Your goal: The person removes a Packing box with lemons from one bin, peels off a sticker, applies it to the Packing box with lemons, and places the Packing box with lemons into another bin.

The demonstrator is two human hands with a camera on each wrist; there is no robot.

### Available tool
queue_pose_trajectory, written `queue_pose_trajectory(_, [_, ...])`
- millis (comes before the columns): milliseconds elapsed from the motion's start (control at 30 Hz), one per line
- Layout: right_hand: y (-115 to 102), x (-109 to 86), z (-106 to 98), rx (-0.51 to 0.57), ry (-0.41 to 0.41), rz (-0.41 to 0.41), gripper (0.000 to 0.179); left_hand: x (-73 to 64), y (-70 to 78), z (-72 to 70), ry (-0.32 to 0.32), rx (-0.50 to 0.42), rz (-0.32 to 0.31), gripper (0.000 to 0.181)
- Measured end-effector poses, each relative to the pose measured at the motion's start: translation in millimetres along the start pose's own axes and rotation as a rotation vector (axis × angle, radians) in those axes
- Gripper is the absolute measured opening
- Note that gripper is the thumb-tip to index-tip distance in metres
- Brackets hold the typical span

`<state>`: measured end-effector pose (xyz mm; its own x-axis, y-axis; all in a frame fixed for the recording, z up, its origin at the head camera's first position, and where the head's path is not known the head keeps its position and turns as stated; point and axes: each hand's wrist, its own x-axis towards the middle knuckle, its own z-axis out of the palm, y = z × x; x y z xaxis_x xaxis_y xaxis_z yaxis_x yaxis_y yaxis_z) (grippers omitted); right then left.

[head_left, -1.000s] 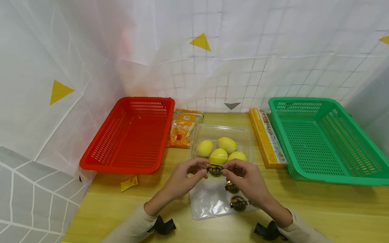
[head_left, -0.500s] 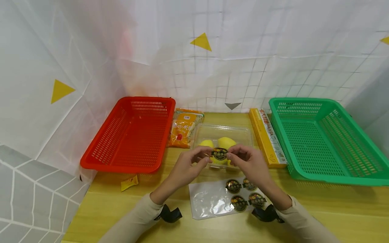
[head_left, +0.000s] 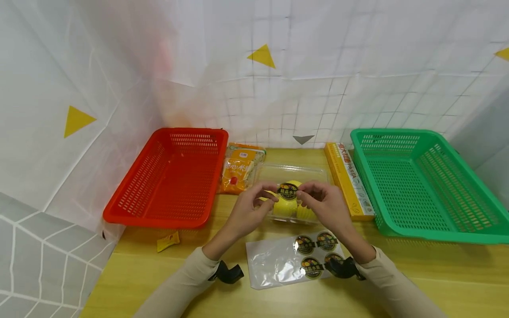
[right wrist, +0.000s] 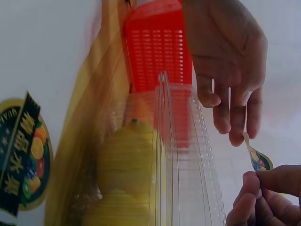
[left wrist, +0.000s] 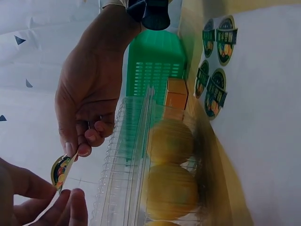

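Observation:
A black oval fruit sticker (head_left: pixel 287 191) with gold print is stretched between both hands, above a clear plastic clamshell box (head_left: pixel 314 171). My left hand (head_left: pixel 251 207) pinches its left end between thumb and fingertip. The right end is pinched by my right hand (head_left: pixel 328 205). In the left wrist view the sticker (left wrist: pixel 60 172) stands on edge, apart from the box. Yellow lemons (left wrist: pixel 170 190) lie inside the closed box, partly hidden by the sticker and hands in the head view. Closer to me, a sticker sheet (head_left: pixel 270 263) lies flat with several similar stickers along its right side.
A red basket (head_left: pixel 167 190) stands at the left and a green basket (head_left: pixel 421 190) at the right. Beside the box are an orange snack bag (head_left: pixel 238 170) and a pasta box (head_left: pixel 350 181). A small yellow wrapped candy (head_left: pixel 168 241) lies on the wooden table (head_left: pixel 131 274).
Both hands have moved forward with the sticker, from over the sheet's far edge to above the lemon box. The sheet's stickers are now uncovered, except where the right wristband overlaps one.

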<state>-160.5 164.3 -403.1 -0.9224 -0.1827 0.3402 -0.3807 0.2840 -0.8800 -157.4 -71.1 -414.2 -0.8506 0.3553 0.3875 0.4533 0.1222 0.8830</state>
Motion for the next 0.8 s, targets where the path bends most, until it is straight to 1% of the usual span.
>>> queue_pose_trajectory(133, [2,5.7,-1,0.004,0.002,0.016,0.010,5.4,-1.9,-1.0,0.000,0.125,0.037,0.034])
queue_pose_trajectory(233, [5,10.3,-2,-0.004,0.003,0.025,0.010,9.5,-4.2,-2.1,-0.018,0.209,0.065,0.037])
queue_pose_trajectory(333, [9,15.1,-2,-0.040,0.005,0.030,0.010,13.1,-6.5,-2.5,-0.040,0.270,0.084,0.039])
queue_pose_trajectory(533, [13,22.1,-1,-0.145,-0.003,0.047,0.009,16.8,-9.4,-1.6,-0.064,0.361,0.080,0.040])
queue_pose_trajectory(667, [13,24.3,0,-0.174,-0.004,0.055,0.008,17.3,-10.3,-1.1,-0.081,0.399,0.083,0.038])
queue_pose_trajectory(800, [13,23.9,1,-0.184,-0.013,0.071,0.006,16.6,-8.8,-0.9,-0.090,0.424,0.067,0.037])
